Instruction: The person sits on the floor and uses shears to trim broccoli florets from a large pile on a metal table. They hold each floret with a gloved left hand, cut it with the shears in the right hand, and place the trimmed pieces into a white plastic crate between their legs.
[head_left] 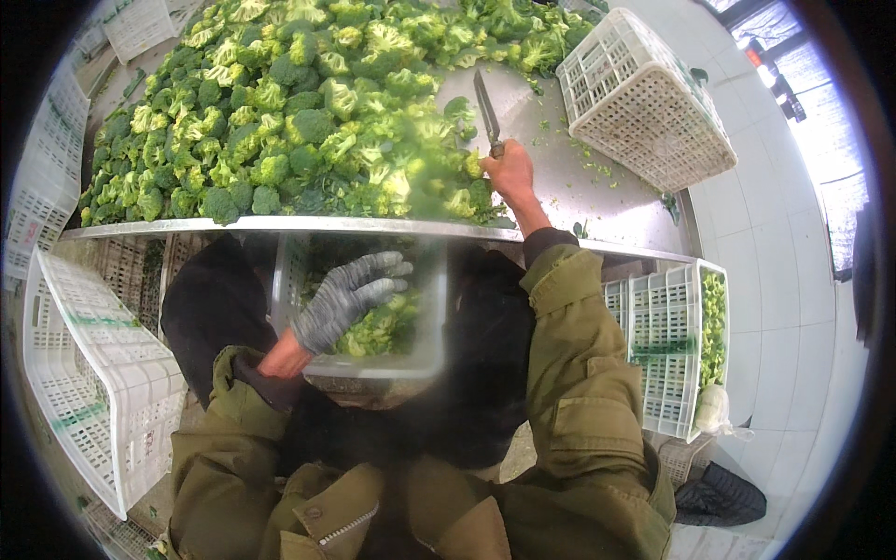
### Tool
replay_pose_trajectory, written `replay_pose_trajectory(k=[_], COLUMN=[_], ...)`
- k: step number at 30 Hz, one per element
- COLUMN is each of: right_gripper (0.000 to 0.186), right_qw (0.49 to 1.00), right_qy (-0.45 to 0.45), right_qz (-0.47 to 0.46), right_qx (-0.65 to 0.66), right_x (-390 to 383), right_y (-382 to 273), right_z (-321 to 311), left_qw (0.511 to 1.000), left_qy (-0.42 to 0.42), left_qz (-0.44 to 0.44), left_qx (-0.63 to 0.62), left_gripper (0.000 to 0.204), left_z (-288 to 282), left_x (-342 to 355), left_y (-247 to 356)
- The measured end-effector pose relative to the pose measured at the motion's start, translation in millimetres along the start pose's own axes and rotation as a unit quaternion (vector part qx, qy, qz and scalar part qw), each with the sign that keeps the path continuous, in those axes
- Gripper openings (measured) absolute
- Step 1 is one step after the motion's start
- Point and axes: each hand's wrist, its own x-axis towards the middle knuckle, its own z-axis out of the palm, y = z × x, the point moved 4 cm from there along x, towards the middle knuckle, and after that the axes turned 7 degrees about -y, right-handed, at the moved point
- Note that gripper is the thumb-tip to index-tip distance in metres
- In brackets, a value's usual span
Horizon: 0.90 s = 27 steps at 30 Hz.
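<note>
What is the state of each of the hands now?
Left hand: gloved, open, fingers spread over the broccoli tub.
Right hand: bare, closed on a knife.

No labels, signs or screens are seen. As packaging there are only white plastic crates: one tilted on the table at right, one with greens below, one at left.
</note>
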Motion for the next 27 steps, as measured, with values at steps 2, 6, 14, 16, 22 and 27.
replay_pose_trajectory(k=[2,6,14,16,22,27], right_gripper=[0.032,0.03,0.027,0.027,0.03,0.038], right_qw=[0.999,0.985,0.959,0.944,0.943,0.959], right_qy=[0.023,0.026,-0.085,-0.115,-0.142,-0.147], right_qz=[-0.009,-0.003,-0.217,-0.272,-0.228,-0.091], right_qx=[0.048,0.173,0.161,0.151,0.198,0.223], right_x=[-3,-26,-146,-170,-202,-227], right_y=[-1,-20,-136,-155,-166,-151], right_z=[-9,-36,-38,-29,-15,-9], left_qw=[1.0,0.997,0.976,0.979,0.981,0.968], left_qy=[0.002,-0.007,0.002,0.024,0.086,0.059], left_qz=[0.008,0.039,0.104,0.108,0.044,0.089], left_qx=[-0.014,-0.06,-0.192,-0.17,-0.17,-0.225], left_gripper=[0.051,0.051,0.047,0.044,0.037,0.044], left_z=[-4,-7,-11,-13,-19,-26], left_x=[0,5,13,12,3,0], left_y=[-6,-9,14,15,-4,-10])
